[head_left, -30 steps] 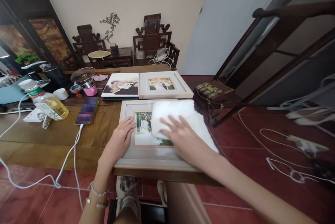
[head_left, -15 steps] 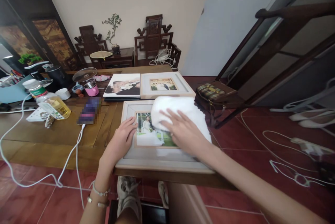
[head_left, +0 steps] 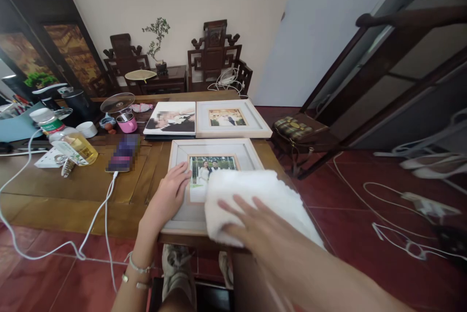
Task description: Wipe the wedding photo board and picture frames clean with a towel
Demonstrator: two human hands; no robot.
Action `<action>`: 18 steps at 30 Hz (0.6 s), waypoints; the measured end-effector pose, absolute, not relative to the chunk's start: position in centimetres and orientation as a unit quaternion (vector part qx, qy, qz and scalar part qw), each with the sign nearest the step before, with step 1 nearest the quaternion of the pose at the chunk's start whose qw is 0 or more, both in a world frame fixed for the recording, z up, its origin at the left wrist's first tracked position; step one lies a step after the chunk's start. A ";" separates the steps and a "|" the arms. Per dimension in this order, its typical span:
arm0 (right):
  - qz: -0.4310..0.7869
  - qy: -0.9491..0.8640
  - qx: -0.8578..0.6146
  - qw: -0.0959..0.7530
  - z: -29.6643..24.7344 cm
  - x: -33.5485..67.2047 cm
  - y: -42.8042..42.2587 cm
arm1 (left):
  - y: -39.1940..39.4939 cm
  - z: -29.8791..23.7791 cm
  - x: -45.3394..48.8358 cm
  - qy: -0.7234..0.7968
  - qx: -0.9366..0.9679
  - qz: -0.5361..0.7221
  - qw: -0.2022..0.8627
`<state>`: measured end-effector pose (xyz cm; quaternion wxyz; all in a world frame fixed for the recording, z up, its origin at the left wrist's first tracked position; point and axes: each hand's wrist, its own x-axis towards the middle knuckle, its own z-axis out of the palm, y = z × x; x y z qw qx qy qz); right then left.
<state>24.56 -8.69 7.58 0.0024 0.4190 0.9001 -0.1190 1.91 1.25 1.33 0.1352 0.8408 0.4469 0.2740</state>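
Note:
A white cloth (head_left: 251, 185) lies over the lower right part of a pale picture frame (head_left: 178, 149) with a photo of a couple in it. My right hand (head_left: 251, 222) presses down on the cloth with its fingers spread, and the cloth moves along under it. On the frame's left side rests my left hand (head_left: 173, 188), its fingers stretched out and touching the border beside the photo. The cloth hides the photo's lower right part and the frame's near right corner.
Behind the frame lie a second framed photo (head_left: 251, 115) and a photo album (head_left: 171, 117). To the left on the wooden table (head_left: 146, 190) are a charging phone (head_left: 124, 152), a tipped oil-coloured bottle (head_left: 82, 147) and a pink mug (head_left: 127, 122). A plaid bag (head_left: 294, 127) sits at right.
My right hand has drawn the white cloth toward me across the frame, uncovering the upper part of the photo. My left hand has stayed in place.

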 end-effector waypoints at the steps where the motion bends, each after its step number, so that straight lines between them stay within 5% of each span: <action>1: -0.139 0.904 0.405 0.000 7.7 24.2 -9.6 | 1.3 1.3 1.9 0.445 0.841 0.276 0.134; 6: -0.163 0.903 0.397 -0.034 6.4 23.0 -9.0 | 1.3 1.3 1.8 0.436 0.846 0.275 0.132; 18: 0.045 0.874 0.476 -0.093 4.5 25.6 5.1 | 0.7 1.8 1.9 0.458 0.835 0.261 0.159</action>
